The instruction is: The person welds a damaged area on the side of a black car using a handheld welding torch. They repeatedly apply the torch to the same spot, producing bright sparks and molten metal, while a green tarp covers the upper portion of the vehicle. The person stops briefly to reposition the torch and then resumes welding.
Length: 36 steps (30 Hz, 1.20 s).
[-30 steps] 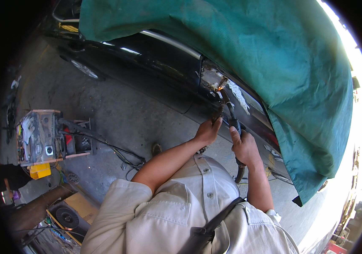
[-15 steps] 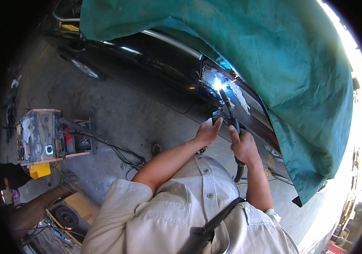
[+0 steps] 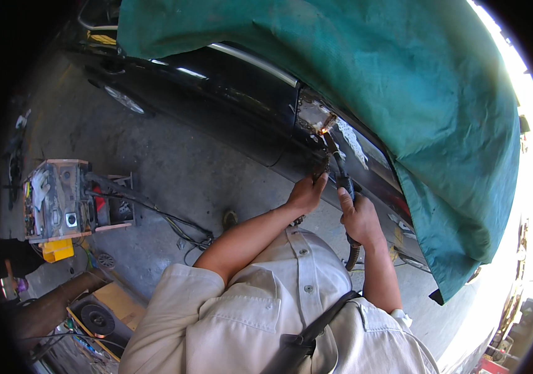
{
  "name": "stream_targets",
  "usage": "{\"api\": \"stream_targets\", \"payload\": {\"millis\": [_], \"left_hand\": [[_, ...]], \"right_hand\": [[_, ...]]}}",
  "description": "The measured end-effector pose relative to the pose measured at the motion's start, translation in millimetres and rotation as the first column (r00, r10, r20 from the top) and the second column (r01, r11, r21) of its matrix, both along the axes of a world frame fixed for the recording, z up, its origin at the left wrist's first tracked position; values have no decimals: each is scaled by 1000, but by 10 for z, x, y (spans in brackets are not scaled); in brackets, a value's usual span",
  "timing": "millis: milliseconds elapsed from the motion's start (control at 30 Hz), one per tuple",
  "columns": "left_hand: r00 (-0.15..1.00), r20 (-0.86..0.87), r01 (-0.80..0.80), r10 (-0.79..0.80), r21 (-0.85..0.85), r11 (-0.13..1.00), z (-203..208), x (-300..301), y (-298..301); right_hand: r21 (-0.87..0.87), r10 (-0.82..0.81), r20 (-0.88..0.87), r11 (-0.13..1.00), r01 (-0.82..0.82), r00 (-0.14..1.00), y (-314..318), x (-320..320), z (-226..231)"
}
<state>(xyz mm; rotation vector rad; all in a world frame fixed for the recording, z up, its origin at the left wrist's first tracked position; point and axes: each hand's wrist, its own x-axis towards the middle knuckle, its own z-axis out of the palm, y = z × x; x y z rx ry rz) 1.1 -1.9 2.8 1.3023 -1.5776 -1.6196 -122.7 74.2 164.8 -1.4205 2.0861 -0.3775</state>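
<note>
My right hand is wrapped round the handle of a black welding torch, thumb along its top. The torch's nozzle points at a bare metal patch on the side of a black car. A small orange glow shows at the nozzle's tip. To the left of the torch, my left hand is closed on a small dark object just below the patch; its kind cannot be made out. A whitish rough strip lies on the panel to the right of the nozzle.
A green cover drapes over the car, its edge close above the patch. On the floor at left stands a wheeled machine with cables running towards me. A box with a black spool sits at lower left.
The bright blue-white arc and flying sparks at the torch tip have gone out, leaving a small orange glow. Both hands have stayed almost in place.
</note>
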Motion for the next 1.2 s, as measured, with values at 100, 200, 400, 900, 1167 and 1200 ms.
{"api": "stream_targets", "payload": {"millis": [100, 200, 400, 900, 1167, 1200], "left_hand": [[1000, 4, -17, 17, -17, 1000, 28, 9, 14], [1000, 5, -25, 26, -26, 999, 50, 18, 22], [1000, 10, 7, -6, -8, 1000, 46, 33, 3], [999, 32, 8, -7, -23, 1000, 5, 12, -4], [1000, 14, 16, -16, -2, 1000, 42, 29, -8], [1000, 15, 11, -11, -4, 1000, 54, 35, -5]], "right_hand": [[-10, 6, -10, 1000, -6, 1000, -17, 14, 3], [-4, 4, -9, 1000, -5, 1000, -43, 42, 28], [122, -33, 31, 992, 29, 999, -76, 70, 113], [-7, 5, -15, 1000, -5, 1000, 25, 9, -26], [-12, 20, -2, 1000, -20, 1000, -5, 21, -14], [-14, 21, 2, 1000, -21, 1000, -9, 26, -2]]}}
